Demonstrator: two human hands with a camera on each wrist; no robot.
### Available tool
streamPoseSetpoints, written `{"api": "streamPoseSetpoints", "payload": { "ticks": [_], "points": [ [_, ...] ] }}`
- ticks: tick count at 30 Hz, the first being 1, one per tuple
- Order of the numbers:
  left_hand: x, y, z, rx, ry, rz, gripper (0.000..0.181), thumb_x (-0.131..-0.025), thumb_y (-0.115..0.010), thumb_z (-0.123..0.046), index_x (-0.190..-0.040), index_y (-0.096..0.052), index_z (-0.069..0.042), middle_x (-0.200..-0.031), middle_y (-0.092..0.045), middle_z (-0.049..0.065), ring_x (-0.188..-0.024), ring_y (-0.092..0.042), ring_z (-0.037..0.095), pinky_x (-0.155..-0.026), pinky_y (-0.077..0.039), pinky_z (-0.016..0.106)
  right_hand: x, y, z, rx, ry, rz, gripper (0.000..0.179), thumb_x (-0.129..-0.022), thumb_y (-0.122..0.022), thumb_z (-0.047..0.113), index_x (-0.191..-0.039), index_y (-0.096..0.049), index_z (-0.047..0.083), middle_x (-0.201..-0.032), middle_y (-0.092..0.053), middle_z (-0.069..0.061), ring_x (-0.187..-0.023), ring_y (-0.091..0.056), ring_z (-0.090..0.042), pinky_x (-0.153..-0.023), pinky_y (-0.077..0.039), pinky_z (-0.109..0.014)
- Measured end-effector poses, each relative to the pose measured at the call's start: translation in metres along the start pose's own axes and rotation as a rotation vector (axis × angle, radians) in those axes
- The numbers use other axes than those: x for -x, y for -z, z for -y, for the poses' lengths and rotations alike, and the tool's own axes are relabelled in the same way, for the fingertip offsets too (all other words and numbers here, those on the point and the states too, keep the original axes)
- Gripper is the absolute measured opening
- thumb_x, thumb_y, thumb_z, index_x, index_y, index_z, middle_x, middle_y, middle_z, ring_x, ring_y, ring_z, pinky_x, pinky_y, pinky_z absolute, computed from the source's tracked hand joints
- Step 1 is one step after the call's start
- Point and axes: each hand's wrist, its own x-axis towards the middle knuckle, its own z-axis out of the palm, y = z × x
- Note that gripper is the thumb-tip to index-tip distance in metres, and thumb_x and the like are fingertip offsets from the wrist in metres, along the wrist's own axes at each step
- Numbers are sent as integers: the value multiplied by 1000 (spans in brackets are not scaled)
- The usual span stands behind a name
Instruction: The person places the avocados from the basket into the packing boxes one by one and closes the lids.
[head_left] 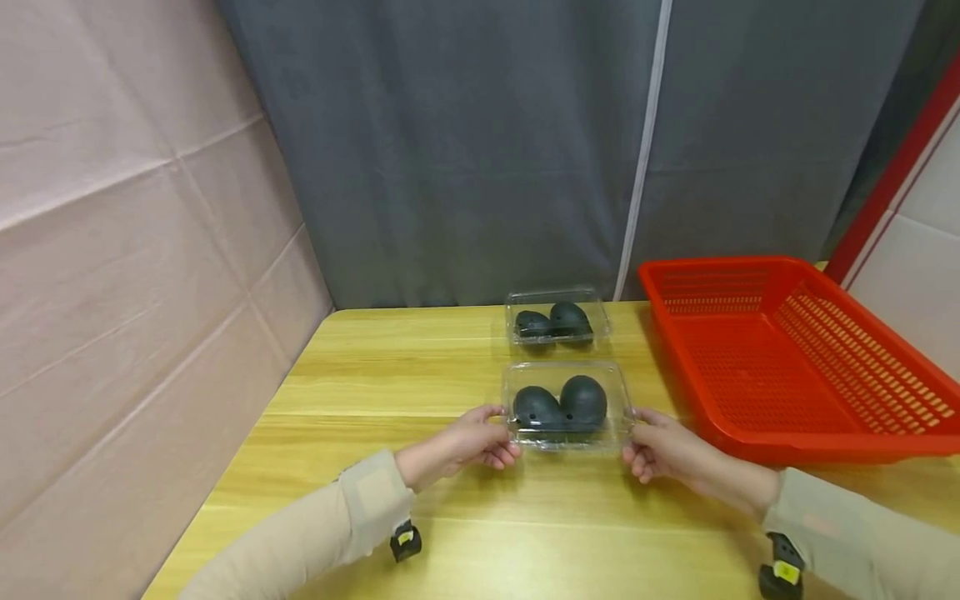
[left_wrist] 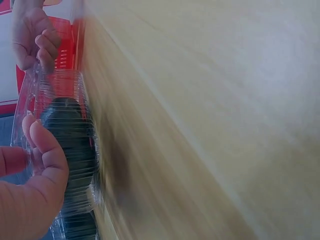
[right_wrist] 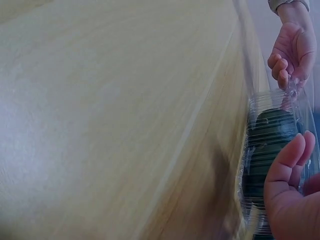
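Observation:
A clear plastic clamshell box [head_left: 622, 392] holds two dark green, rounded fruits [head_left: 583, 403] that look like avocados. My left hand [head_left: 478, 437] pinches its left edge between thumb and fingers. At the opposite edge, my right hand [head_left: 666, 450] grips the box the same way. Both wrist views show a strip of shadow on the tabletop beside the box, which hangs close over the wood. In the left wrist view the fruit [left_wrist: 70, 135] shows through the ribbed plastic wall. A second clear box [head_left: 521, 297] with similar dark fruits stands just behind the held one.
To the right is a large red plastic basket [head_left: 678, 367] with slotted sides, its floor bare. The wooden table [head_left: 390, 358] ends at a grey curtain [head_left: 465, 167] behind. A pale cloth wall [head_left: 150, 292] borders the left side.

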Motion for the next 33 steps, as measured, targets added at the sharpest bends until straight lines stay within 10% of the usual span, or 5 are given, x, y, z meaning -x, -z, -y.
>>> {"api": "streamPoseSetpoints", "payload": {
  "ticks": [33],
  "points": [
    [-29, 20, -5, 47, -48, -96, 58, -85, -49, 0, -138, -27, 6, -86, -64, 14, -58, -59, 9, -56, -50, 19, -27, 5, 7, -45, 11, -103, 56, -92, -28, 6, -137, -1, -13, -66, -53, 2, -52, -51, -8, -53, -48, -22]
  ]
}}
